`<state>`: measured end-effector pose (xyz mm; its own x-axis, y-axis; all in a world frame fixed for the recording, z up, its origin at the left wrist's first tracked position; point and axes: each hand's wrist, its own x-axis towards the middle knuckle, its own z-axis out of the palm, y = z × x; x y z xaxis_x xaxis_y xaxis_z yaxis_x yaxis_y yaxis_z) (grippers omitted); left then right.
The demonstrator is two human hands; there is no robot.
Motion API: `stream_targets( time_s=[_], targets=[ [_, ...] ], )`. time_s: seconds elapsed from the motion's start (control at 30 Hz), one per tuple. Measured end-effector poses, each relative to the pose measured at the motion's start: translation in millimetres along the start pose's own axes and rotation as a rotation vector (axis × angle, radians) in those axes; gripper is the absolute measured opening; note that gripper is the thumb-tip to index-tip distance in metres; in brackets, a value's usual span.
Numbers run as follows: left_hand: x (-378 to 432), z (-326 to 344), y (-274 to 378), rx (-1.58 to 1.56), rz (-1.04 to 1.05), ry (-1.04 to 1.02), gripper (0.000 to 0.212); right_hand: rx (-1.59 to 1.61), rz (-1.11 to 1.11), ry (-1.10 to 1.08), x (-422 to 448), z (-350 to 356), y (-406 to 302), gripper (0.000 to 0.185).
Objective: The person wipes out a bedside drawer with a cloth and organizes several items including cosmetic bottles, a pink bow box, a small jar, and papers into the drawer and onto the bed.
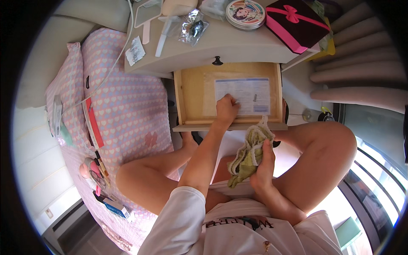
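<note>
My left hand (227, 108) reaches into an open wooden drawer (194, 95), its fingers curled over a printed sheet of paper (244, 86). Whether something small is between those fingers is hidden from me. On the same sheet, right of that hand, lies a small metal piece (255, 97), perhaps a clip. My right hand (264, 169) grips a crumpled green cloth (247, 159) with white fuzzy edging, held above my lap just in front of the drawer.
On the tabletop (255, 47) are a hand mirror (148, 19), a plastic-wrapped item (193, 28), a round tin (245, 14) and a ribboned box (298, 24). A heart-patterned bed (127, 95) stands left, with a white cable (122, 54) across it. Curtains (360, 60) hang right.
</note>
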<state>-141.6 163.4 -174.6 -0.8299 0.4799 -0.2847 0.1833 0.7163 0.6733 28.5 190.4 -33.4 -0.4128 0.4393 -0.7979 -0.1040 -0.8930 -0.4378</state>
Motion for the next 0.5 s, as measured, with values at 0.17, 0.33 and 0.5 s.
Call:
stream_targets(
  time_s=[0.17, 0.33, 0.5],
  targets=[
    [12, 26, 22, -0.159, 0.015, -0.047, 0.022, -0.009, -0.008, -0.009, 0, -3, 2, 0.043],
    [19, 52, 30, 0.052, 0.081, -0.111, 0.021, -0.009, -0.005, 0.01, 1, -2, -1, 0.043],
    [19, 65, 31, 0.17, 0.12, -0.118, 0.02, 0.007, -0.021, -0.001, 0, 1, -3, 0.044]
  ],
)
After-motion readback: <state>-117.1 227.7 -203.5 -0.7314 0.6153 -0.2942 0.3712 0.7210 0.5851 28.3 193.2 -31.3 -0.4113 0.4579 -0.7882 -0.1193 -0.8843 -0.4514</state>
